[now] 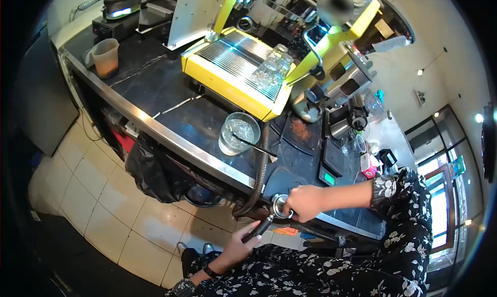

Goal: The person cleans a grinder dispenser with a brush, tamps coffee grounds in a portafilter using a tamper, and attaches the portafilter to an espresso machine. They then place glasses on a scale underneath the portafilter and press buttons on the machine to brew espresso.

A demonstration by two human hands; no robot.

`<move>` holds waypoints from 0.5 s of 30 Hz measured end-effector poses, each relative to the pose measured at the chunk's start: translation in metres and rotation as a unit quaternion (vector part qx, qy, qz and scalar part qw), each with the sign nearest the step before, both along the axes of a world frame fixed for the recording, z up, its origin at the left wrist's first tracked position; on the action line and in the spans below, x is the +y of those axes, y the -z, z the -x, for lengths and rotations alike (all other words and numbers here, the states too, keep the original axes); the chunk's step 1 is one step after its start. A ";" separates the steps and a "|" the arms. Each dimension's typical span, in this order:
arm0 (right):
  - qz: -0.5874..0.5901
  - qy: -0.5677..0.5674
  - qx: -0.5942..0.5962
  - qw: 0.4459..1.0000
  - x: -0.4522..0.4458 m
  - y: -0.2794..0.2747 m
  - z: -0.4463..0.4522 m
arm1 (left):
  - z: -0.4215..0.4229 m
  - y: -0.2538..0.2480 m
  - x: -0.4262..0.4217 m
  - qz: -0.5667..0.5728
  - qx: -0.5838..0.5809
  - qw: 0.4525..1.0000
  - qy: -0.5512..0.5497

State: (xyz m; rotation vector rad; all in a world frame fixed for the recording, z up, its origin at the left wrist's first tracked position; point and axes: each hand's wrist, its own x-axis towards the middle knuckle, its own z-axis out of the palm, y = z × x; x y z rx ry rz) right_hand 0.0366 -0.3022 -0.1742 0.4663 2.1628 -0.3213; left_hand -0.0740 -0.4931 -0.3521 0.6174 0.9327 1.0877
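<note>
A portafilter (280, 206) is held over the counter's front edge, its dark handle slanting down toward me. My left hand (240, 249) is closed around that handle. At the metal basket end, my right hand (306, 203) has its fingers curled against the rim; whatever they may pinch is hidden. Just behind the basket lies a dark round mat (283, 180) on the counter. Farther left stands a glass (239, 136) of clear liquid with a dark-handled utensil leaning out of it.
Beyond the counter edge sits a yellow espresso machine (222, 79) with upturned glasses (274, 66) on its drip tray. A scale (331, 162) with a green display, a tray with brown grounds (299, 130) and a plastic jug (105, 58) share the counter. A black bag (155, 167) hangs in front.
</note>
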 end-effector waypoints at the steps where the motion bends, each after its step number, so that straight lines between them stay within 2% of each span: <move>1: 0.009 0.034 0.018 0.999 0.000 -0.001 -0.002 | 0.004 -0.002 -0.001 0.013 0.008 1.000 0.015; 2: 0.007 0.042 0.020 0.999 0.000 -0.001 -0.004 | 0.004 0.003 -0.001 -0.003 0.058 0.998 0.032; 4: 0.005 0.060 0.022 0.998 -0.001 0.002 -0.009 | -0.008 0.015 -0.003 -0.121 0.129 0.982 -0.064; 5: 0.006 0.067 0.037 0.997 0.000 0.006 -0.013 | 0.001 0.000 -0.002 -0.081 0.119 0.989 -0.027; 8: 0.047 0.141 0.093 0.985 0.006 0.010 -0.023 | -0.004 0.012 -0.002 -0.095 0.101 0.990 -0.037; 9: 0.050 0.156 0.077 0.984 0.009 0.008 -0.018 | 0.005 0.003 0.001 -0.040 0.067 0.996 0.036; 10: 0.054 0.162 0.068 0.983 0.010 0.009 -0.019 | -0.002 0.017 -0.002 -0.083 0.111 0.990 0.027; 12: 0.061 0.171 0.053 0.982 0.008 0.013 -0.024 | 0.024 -0.017 0.014 0.020 0.087 0.985 0.149; 13: 0.052 0.191 0.075 0.977 0.006 0.011 -0.021 | 0.014 -0.007 0.008 -0.004 0.084 0.991 0.105; 15: 0.058 0.211 0.089 0.972 0.003 0.010 -0.024 | 0.023 -0.017 0.013 0.039 0.063 0.984 0.160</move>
